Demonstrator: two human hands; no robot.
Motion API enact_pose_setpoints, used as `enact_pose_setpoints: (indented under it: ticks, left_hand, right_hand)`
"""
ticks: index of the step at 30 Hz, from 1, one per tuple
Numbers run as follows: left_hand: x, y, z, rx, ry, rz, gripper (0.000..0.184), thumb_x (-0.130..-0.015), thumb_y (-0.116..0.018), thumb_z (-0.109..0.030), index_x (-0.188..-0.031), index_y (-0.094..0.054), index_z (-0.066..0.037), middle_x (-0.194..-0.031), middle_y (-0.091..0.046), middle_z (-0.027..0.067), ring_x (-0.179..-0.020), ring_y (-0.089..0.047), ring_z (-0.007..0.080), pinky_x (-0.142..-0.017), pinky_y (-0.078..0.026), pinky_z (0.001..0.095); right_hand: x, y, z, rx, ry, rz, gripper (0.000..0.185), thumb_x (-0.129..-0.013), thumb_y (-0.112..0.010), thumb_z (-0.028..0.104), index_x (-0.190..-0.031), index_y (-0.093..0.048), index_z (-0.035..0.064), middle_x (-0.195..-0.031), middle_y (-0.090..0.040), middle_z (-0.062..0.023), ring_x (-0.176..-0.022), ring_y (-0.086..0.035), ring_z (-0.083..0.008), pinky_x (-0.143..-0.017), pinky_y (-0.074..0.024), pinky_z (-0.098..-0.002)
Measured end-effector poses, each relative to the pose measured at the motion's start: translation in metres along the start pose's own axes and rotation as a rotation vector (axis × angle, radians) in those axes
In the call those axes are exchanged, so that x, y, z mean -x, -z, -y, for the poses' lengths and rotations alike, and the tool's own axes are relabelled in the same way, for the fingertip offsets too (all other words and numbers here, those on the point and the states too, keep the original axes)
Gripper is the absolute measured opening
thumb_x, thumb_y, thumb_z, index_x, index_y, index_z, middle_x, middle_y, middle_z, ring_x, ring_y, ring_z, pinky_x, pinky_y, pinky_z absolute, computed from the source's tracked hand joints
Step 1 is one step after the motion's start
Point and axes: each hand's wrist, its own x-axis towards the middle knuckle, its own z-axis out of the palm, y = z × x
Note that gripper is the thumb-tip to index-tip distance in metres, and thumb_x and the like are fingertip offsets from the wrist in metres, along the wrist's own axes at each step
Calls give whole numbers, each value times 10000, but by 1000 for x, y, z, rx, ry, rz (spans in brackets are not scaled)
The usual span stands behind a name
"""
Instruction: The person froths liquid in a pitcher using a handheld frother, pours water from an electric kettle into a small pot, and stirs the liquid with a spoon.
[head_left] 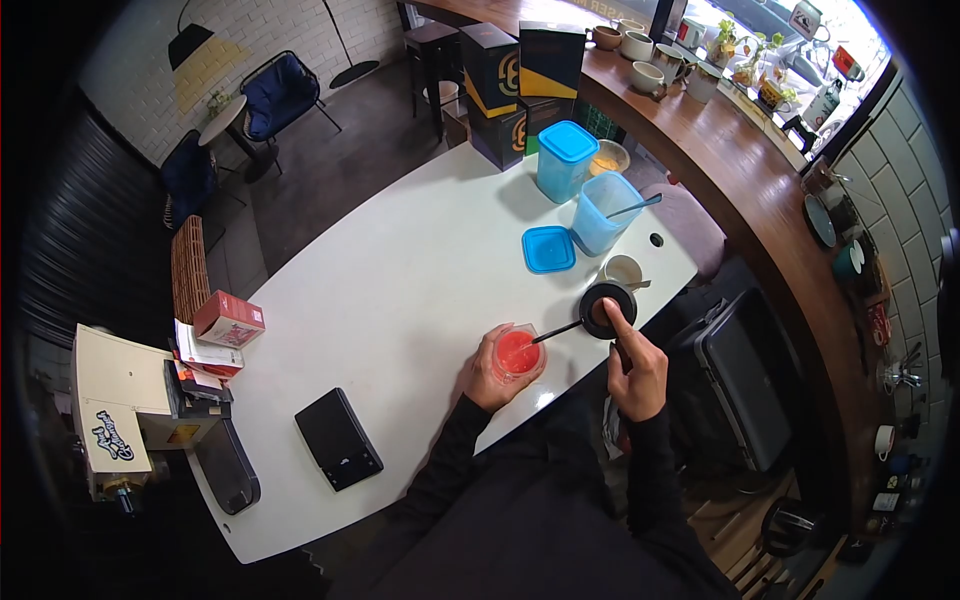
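Observation:
My left hand (490,378) is wrapped round a clear cup of red liquid (517,352) at the near edge of the white table. A dark stick-like tool (560,331) reaches from the red liquid to a round black object (594,312). Over that black object is my right hand (637,372), its index finger stretched onto it and its other fingers curled. Just behind it sits a small pale cup (622,270) with a spoon. Farther back are an open blue container (604,218) with a spoon in it, a lidded blue container (565,165) and a loose blue lid (548,249).
A black device (338,440) lies on the white table (400,270), left of my hands. Red and white boxes (230,318) stand at its left end, black boxes (492,80) at the far end. Mugs (648,75) line the curved wooden counter (735,170).

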Motion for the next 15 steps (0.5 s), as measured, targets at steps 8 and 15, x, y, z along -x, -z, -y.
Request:
enact_pose_setpoints:
  ticks: [8,15]
  left_hand:
    - [-1,1,-3,-37,11,6,901,-753,-951,-304,-1455,-461,-25,-1300,-697,184,-1190,-713,305,-1001,-584,419]
    - [0,0,3,-8,-35,3,890,-735,-961,-320,-1423,-477,-27,-1294,-661,211,-1154,-707,348,-986,-578,434]
  right_hand:
    - [4,3,-7,69,28,83,815,-776,-613,-121,-1522,-589,207,-765,-606,-143,-610,-598,-282,-625,-501,-380]
    - [-2,1,1,-9,14,-22,834,-781,-621,-115,-1531,-575,247,-726,-580,-148,-615,-611,-329,-613,-500,-441]
